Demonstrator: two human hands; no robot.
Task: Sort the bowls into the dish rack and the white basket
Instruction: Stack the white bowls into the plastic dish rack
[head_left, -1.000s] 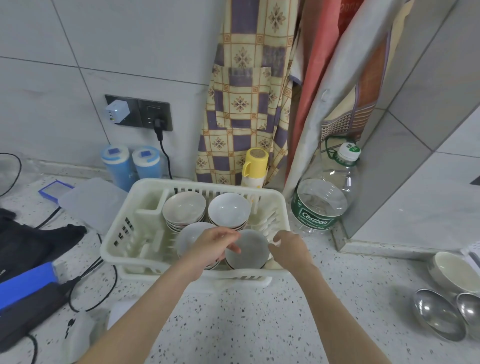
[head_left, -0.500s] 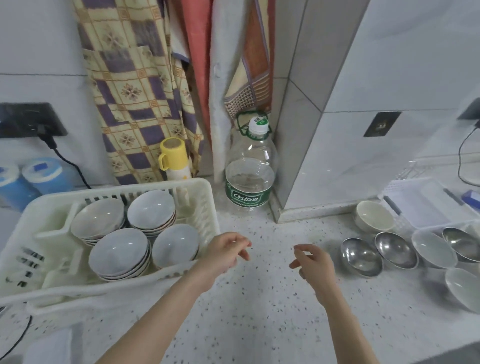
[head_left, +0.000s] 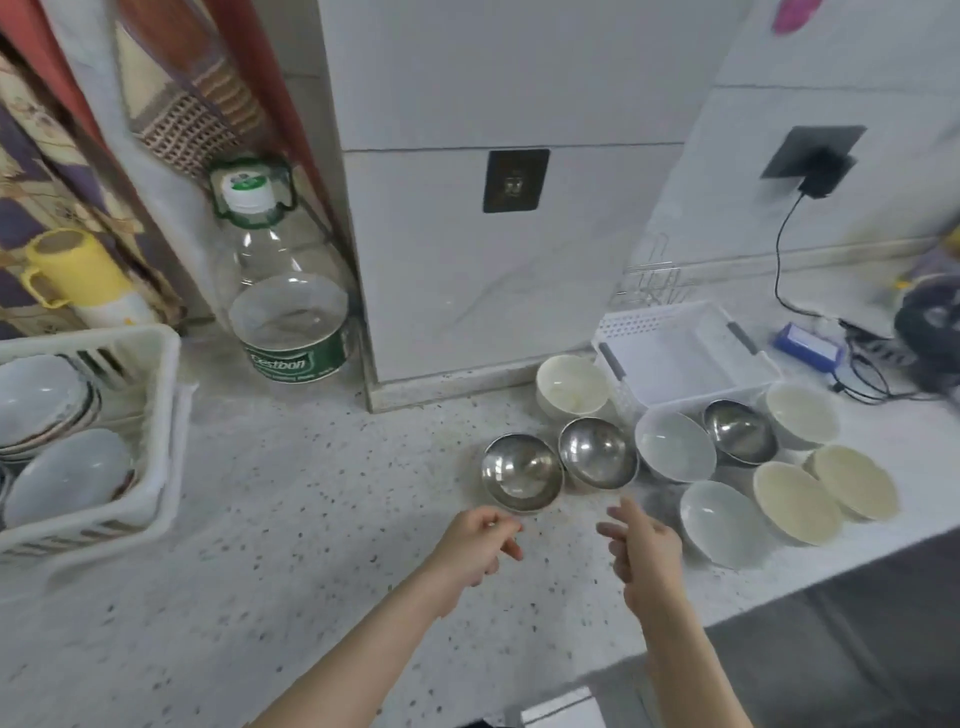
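Note:
The white dish rack (head_left: 156, 415) stands at the left edge with stacks of grey-white bowls (head_left: 57, 467) inside. At the right, a white basket (head_left: 680, 358) sits empty against the wall. In front of it lie several loose bowls: two steel bowls (head_left: 522, 470) (head_left: 597, 452), a third steel bowl (head_left: 740, 439), grey bowls (head_left: 675, 447) (head_left: 722, 522) and cream bowls (head_left: 571, 387) (head_left: 797, 501). My left hand (head_left: 475, 545) hovers just below the nearest steel bowl, fingers loosely curled, holding nothing. My right hand (head_left: 644, 540) hovers beside it with fingers extended, also holding nothing.
A large clear water bottle (head_left: 285, 306) and a yellow-capped flask (head_left: 78, 280) stand by the wall between rack and pillar. A wire rack (head_left: 654, 286), a blue box (head_left: 808, 345) and cables (head_left: 872, 374) sit behind the basket. The counter's front edge runs diagonally at lower right.
Both hands left the dish rack and moved right across the counter to just in front of the steel bowls. The view swung right, bringing the white basket and loose bowls into sight.

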